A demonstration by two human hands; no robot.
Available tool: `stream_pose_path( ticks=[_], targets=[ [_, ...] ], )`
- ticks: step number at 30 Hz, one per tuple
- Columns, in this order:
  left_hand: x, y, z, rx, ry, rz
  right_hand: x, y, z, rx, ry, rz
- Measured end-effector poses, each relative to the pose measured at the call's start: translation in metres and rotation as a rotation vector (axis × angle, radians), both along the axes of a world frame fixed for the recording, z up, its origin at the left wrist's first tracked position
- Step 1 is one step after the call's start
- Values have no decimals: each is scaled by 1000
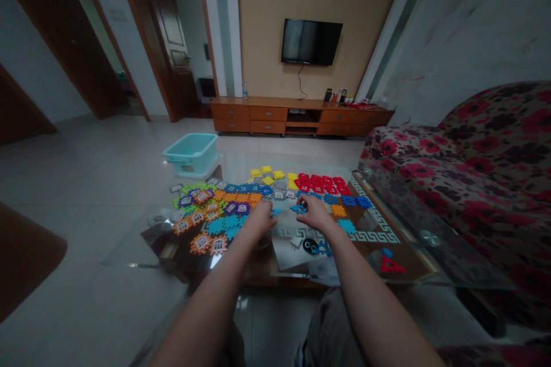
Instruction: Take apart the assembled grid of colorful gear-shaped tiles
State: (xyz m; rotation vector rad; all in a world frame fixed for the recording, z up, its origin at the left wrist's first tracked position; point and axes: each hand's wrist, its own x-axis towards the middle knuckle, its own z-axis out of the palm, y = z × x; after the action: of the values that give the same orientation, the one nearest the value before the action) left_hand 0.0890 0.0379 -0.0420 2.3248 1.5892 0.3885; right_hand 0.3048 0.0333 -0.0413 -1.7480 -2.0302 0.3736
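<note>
My right hand point(315, 213) is closed in a pinch on a blue building tile point(297, 209) with notched edges, held above the glass table point(124, 246). To its left, my left hand point(260, 219) has its fingers curled together; what they hold, if anything, is too small to make out. A sliver of light blue shows beside its fingertips. Below my hands lies a pale sheet point(286, 252), with a black round piece with white rings point(309, 246) and a blue notched piece point(323, 248) on it.
Red tiles point(321, 184), yellow tiles point(267, 171), orange tiles point(241, 197) and light blue tiles point(224, 226) spread across the table. Orange window tiles point(201, 242) lie at left, a red triangle point(391, 264) at right. A turquoise tub point(191, 152) stands behind; a flowered sofa point(413, 155) sits right.
</note>
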Motion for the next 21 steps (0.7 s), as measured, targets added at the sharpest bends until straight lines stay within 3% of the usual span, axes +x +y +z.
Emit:
stream_pose_path(
  ticks=[6, 9, 11, 14, 16, 21],
  targets=[
    [-83, 33, 12, 176, -54, 364, -88, 19, -4, 159, 185, 72],
    [-103, 38, 9, 297, -155, 482, -116, 22, -3, 211, 260, 159],
    [-109, 39, 6, 350, -180, 558, -120, 23, -3, 215, 243, 207],
    [-106, 36, 7, 381, -99, 589, -100, 20, -2, 127, 107, 157],
    [-94, 31, 10, 381, -35, 515, -74, 14, 1, 81, 42, 74],
    [-32, -4, 14, 237, 10, 89, 17, -16, 11, -13, -106, -249]
  ],
)
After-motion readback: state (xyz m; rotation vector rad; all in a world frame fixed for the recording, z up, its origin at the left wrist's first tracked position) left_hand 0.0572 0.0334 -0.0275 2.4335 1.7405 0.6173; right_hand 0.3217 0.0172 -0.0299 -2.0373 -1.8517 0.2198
